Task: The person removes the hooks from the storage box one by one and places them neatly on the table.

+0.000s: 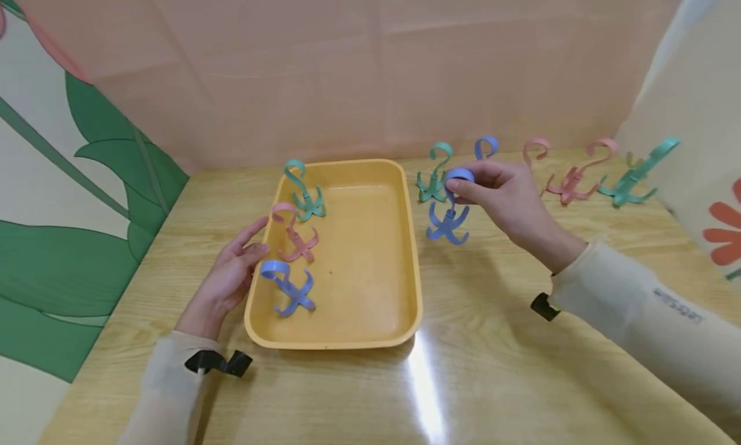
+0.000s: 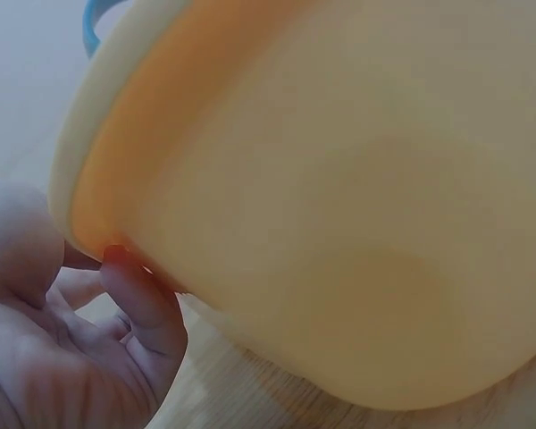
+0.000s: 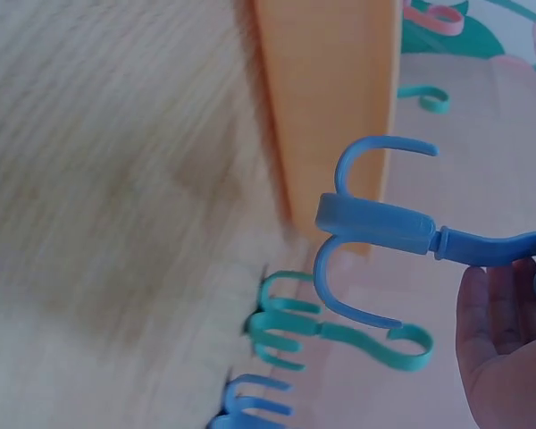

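Observation:
My right hand pinches a blue four-prong hanging hook by its curved top, right of the yellow tray. In the right wrist view, the prongs of this blue hook point away from the fingers. Loosely bent fingers of my left hand touch the tray's left rim; in the left wrist view a fingertip meets the wall below it. Along the tray's left side sit a green hook, a pink hook and a blue hook.
Behind and right of my right hand stand another green hook, a partly hidden blue hook, pink hooks and a larger-looking green hook. The wooden table meets a pink cloth backdrop.

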`<state>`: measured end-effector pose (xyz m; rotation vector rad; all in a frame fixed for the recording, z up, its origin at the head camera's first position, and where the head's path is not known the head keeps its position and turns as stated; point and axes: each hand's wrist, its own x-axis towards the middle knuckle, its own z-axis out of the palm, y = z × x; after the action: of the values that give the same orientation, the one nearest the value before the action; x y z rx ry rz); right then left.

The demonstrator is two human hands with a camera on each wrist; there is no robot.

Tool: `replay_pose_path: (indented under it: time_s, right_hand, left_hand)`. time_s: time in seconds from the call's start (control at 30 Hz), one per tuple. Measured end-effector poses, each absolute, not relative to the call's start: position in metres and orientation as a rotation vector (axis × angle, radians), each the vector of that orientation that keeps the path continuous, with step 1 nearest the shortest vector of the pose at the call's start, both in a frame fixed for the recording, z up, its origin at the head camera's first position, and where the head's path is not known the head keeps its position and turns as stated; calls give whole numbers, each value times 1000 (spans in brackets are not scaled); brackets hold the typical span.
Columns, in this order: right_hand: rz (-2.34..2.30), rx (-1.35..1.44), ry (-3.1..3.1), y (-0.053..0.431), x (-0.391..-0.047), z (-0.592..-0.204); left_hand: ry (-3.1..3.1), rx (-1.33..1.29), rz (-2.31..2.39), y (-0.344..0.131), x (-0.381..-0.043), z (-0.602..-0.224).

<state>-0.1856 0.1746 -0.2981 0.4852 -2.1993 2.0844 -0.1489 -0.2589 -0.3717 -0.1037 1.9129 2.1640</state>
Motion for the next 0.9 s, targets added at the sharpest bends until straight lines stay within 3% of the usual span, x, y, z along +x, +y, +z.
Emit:
replay_pose_path:
  time_s: [0.5, 0.9]
  right_hand:
    - [2040, 265, -2279, 175, -200, -343]
    - [1995, 237, -2318, 175, -204, -347]
  left_hand:
    - [1961, -138, 2118, -261, -147, -374]
    - [1947, -135, 2152, -258, -149, -369]
